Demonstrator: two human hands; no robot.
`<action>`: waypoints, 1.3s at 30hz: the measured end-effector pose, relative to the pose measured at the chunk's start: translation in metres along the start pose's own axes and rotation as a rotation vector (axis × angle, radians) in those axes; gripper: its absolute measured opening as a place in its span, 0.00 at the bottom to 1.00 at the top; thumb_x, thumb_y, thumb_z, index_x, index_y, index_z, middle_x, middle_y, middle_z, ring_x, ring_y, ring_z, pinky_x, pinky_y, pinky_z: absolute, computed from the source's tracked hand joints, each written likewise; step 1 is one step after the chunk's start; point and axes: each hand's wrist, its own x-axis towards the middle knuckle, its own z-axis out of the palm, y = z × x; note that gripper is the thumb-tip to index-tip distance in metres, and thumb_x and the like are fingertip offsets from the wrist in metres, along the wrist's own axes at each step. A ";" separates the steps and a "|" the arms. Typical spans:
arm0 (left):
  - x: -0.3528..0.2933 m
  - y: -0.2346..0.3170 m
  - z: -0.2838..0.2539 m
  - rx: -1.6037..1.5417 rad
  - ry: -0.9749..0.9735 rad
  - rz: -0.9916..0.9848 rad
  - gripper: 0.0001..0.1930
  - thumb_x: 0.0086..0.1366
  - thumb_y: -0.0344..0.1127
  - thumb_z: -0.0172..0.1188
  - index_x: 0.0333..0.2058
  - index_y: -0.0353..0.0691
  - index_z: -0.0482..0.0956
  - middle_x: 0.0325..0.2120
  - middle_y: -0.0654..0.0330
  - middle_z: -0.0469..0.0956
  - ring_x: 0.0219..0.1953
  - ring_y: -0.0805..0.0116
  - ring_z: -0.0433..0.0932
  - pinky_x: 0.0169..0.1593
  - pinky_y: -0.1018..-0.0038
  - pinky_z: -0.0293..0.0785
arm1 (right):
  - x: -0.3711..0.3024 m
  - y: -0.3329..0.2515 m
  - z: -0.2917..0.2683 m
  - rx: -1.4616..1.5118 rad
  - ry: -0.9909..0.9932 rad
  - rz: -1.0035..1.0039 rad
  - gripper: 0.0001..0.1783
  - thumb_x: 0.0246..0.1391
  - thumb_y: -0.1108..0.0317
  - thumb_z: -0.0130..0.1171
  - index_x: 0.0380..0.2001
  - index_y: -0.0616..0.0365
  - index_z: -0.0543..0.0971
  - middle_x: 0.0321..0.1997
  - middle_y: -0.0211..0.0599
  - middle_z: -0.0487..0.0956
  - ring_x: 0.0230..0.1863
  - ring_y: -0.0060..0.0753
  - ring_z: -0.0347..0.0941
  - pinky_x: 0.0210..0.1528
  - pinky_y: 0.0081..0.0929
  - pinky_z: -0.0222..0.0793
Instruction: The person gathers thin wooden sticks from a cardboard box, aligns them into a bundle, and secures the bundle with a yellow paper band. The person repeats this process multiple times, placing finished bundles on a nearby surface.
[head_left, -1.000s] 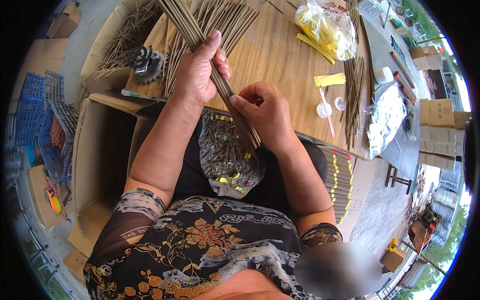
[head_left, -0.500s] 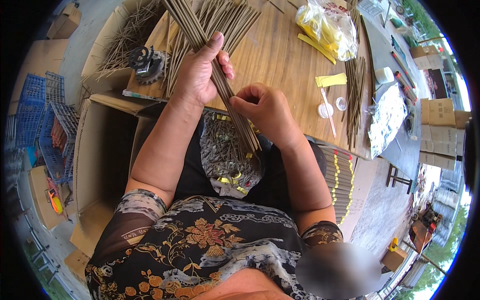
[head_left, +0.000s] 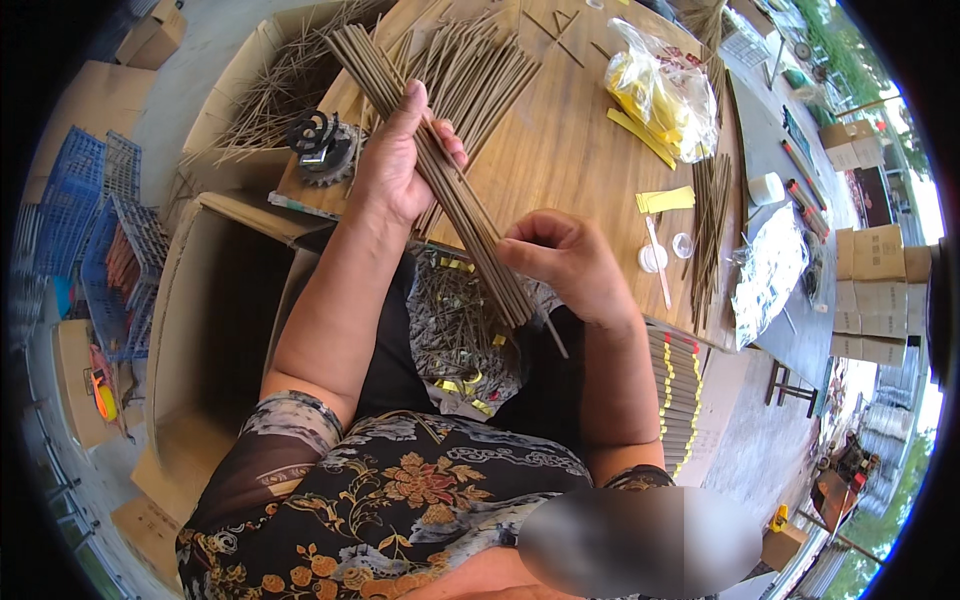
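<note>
My left hand point(head_left: 405, 155) is closed round a bundle of thin brown incense sticks point(head_left: 465, 220), thumb on top, holding it at a slant from upper left to lower right. Beside the bundle's lower half, my right hand point(head_left: 560, 260) has thumb and fingers pinched together at its edge. Whether a stick is between those fingertips is hidden. A single blurred stick point(head_left: 556, 336) slants past the bundle's lower end, above my dark-clad leg. Below the bundle, a grey cloth point(head_left: 425, 310) in my lap carries stick pieces and yellow scraps.
More loose sticks point(head_left: 480, 80) lie on the wooden table point(head_left: 570, 120), with a toothed metal wheel point(head_left: 335, 165) at its left edge. Yellow strips point(head_left: 665, 200), a plastic bag point(head_left: 665, 85) and small round lids are to the right. An open cardboard box point(head_left: 215, 330) stands at my left.
My right hand has shifted slightly right and down, away from the bundle's middle. The blurred single stick now shows by the lower end. The whole view has shifted a little.
</note>
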 end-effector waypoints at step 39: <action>-0.017 -0.016 0.083 0.522 -0.451 0.657 0.10 0.55 0.35 0.59 0.19 0.42 0.69 0.12 0.70 0.66 0.14 0.83 0.65 0.17 0.85 0.61 | 0.038 0.041 -0.045 0.163 0.593 -0.229 0.11 0.52 0.72 0.48 0.37 0.68 0.73 0.26 0.35 0.75 0.23 0.19 0.68 0.26 0.15 0.66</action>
